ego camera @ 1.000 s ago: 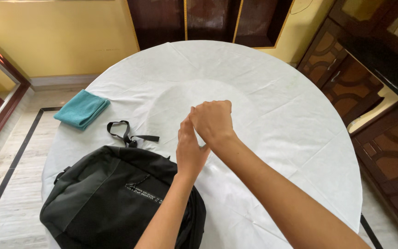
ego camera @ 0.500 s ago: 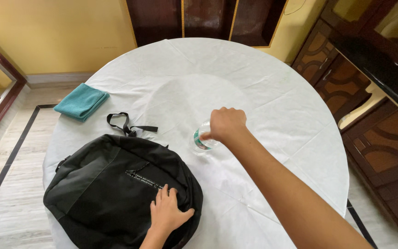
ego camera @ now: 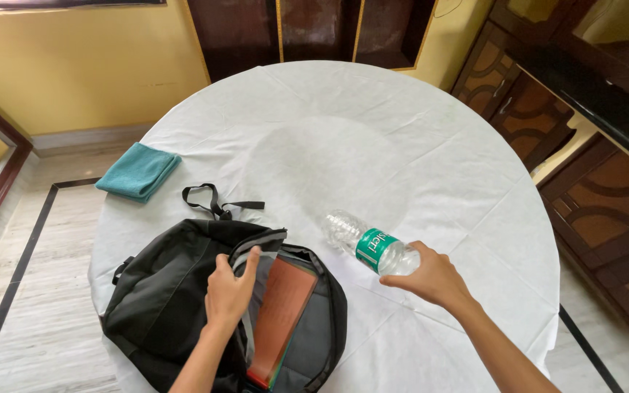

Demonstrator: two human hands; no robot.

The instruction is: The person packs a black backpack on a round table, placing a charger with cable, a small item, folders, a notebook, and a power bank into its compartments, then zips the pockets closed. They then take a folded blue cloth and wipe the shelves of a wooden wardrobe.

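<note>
Your left hand [ego camera: 231,291] fingers clamp the backpack [ego camera: 176,306] flap, lower left; your right hand [ego camera: 431,278] grips the bottle [ego camera: 369,244], cap probably hidden.

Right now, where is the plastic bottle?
In the head view, the plastic bottle lies tilted in the right hand, just right of the open black backpack, over the white tablecloth.

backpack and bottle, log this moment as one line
left hand: holds black backpack open | right hand: grips clear water bottle, tilted | red book inside | white table
</note>
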